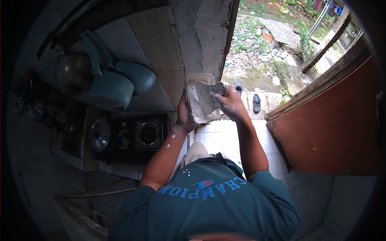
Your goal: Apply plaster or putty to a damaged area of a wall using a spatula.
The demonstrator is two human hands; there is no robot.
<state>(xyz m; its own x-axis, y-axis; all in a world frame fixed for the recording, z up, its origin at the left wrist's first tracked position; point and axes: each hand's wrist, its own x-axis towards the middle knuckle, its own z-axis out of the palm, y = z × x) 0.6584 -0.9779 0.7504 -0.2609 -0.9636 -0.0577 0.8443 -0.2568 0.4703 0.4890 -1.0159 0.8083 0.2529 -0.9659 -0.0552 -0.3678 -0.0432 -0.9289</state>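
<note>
**Pale container (201, 77) in the left hand (184, 115), grey slab (208, 98) in the right (233, 103)**

Through the head camera I see both hands raised ahead of the body, near the cracked wall (205, 40). The left hand supports the pale container along its left side; its fingers bend around the edge, though most are hidden from me. White paste (196, 107) coats the inside. The right hand's fingers are closed on the end of the grey slab, which lies across the container's opening in my view; I cannot tell whether the two touch. White flecks mark both forearms. To the left I have the stove (148, 132), with a blue-green pot (110, 90) hanging nearby. To the right a reddish-brown door (325, 120) stands open, with dark clogs (256, 103) outside.
</note>
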